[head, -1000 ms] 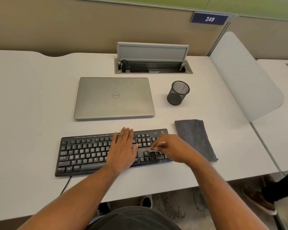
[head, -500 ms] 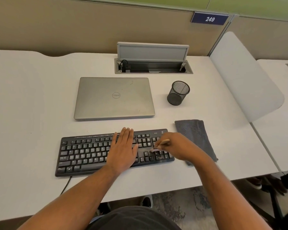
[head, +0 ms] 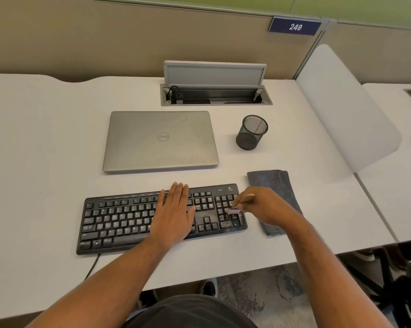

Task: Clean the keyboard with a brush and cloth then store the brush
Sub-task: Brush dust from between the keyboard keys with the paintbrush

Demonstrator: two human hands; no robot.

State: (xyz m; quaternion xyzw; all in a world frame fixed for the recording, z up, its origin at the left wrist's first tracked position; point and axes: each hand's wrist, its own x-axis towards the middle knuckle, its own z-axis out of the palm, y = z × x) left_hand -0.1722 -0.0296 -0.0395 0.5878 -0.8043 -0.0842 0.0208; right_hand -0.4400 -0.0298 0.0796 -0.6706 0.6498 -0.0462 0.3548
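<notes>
Right hand (head: 266, 207) gripping brush (head: 243, 201), bristles down-left on keyboard (head: 128, 221) numpad

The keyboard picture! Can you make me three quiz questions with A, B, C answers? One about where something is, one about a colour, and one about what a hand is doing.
1. Where is the cloth?
A. On the laptop
B. On the desk at the keyboard's right end
C. Inside the mesh cup

2. What colour is the keyboard?
A. Black
B. White
C. Green

3. What is the left hand doing?
A. Holding the cloth
B. Making a fist in the air
C. Lying flat on the keys

Answers:
1. B: the grey cloth lies just right of the keyboard, partly behind the right hand.
2. A: its case and keys are black.
3. C: its fingers are straight and rest on the keys while the right hand holds the brush over the number pad.
</notes>
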